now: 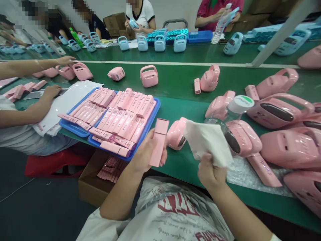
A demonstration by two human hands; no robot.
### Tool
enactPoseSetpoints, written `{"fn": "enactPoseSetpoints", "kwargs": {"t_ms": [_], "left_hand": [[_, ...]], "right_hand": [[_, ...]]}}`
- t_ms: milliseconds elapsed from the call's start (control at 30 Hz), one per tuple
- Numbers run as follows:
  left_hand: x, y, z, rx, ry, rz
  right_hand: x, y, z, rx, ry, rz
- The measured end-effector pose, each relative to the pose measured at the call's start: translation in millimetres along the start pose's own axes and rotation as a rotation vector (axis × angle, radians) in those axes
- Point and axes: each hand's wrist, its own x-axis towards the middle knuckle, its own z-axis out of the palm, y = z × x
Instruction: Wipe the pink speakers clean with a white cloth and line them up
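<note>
In the head view, the left hand (143,153) is near the middle of the frame, its fingers and thumb clamped around a pink stick (159,144), which stands tilted, its capped end up. Right of centre, the right hand (212,174) pinches a white cloth (208,142) that spreads out above its fingers. The two hands are apart, and the cloth does not touch the stick.

Left of centre, a blue tray (157,107) carries stacked pink pieces (120,122), just beside the left hand. Between the stick and the cloth, a pink handled case (176,134) sits on the green table (183,164). At the right of the frame, more pink cases (292,147) crowd around a clear jar (240,105). At the left edge, a co-worker's hand (53,90) rests over white sheets (64,103).

The step in hand appears to be wiping one stick, with cloth and stick held ready. Wiping would call for closing the gap between them, a firm left grip and light cloth pressure along the stick's face.
</note>
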Motion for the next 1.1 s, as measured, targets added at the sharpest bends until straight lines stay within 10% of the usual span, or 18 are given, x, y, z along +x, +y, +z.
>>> {"fn": "enactPoseSetpoints", "kwargs": {"t_ms": [300,400,633,933,1100], "left_hand": [[11.4,-17.9,23.8,-0.226,-0.130,-0.148],[9.5,-20.5,24.4,-0.190,-0.134,-0.140],[12.4,-19.1,18.9,-0.171,-0.008,-0.037],[14.9,-14.7,28.5,-0.179,-0.039,-0.081],[11.3,-6.6,35.5,-0.128,-0.082,-0.098]], "right_hand": [[28.4,-18.1,12.4,-0.008,-0.527,-0.690],[28.9,-12.3,4.3,-0.010,-0.422,-0.559],[29.2,-16.1,-7.0,0.175,0.208,0.384],[27.6,-12.3,-1.5,0.219,0.210,0.439],[41.2,-15.8,-0.4,0.051,-0.207,-0.082]]}}
